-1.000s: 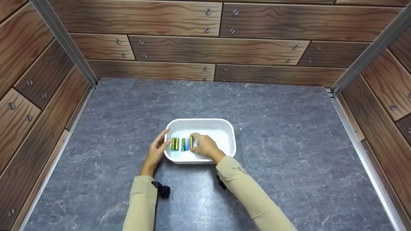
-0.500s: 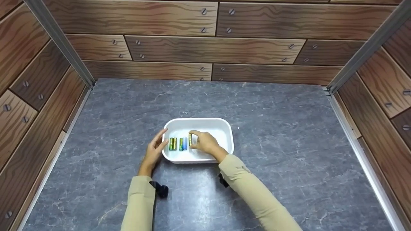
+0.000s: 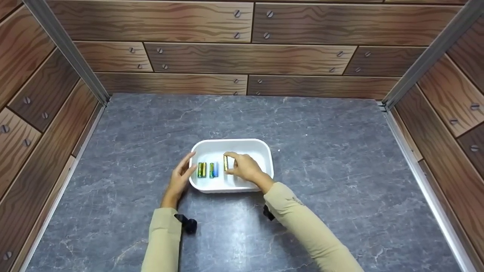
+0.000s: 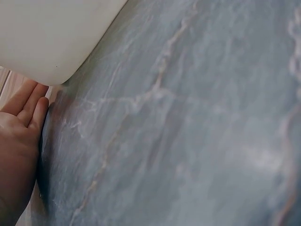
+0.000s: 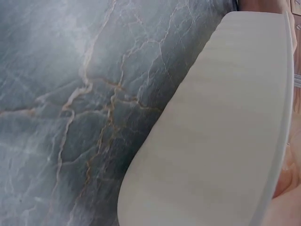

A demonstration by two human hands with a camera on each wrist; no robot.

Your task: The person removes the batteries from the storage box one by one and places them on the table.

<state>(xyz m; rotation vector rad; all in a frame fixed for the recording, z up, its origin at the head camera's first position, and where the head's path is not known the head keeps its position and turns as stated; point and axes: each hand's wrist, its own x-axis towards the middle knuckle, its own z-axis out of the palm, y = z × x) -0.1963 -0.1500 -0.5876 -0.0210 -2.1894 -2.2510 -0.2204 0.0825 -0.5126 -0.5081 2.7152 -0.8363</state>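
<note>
A white rectangular basin (image 3: 230, 189) stands on the table with several small batteries inside. My right hand (image 3: 245, 167) reaches over its near rim and pinches one gold-green battery (image 3: 225, 163) between thumb and fingers. Left of that battery lie a blue battery (image 3: 216, 169) and a green-blue battery (image 3: 211, 170), side by side. A green pair of batteries (image 3: 202, 170) lies close to the basin's left wall. At that wall my left hand (image 3: 180, 179) rests with straight fingers, its fingertips and thumb at the rim. In the left wrist view, extended fingers (image 4: 33, 106) lie beside the basin's outer side.
The grey marbled tabletop (image 3: 325, 158) surrounds the basin. Wood-patterned panels (image 3: 204, 56) enclose it at the back and both sides, with metal posts (image 3: 68, 53) at the corners. In the right wrist view the basin's outer wall (image 5: 211, 122) fills much of the picture.
My right hand has carried the gold-green battery a little rightward and away from me, widening its gap to the blue one. My left hand has kept its place at the basin.
</note>
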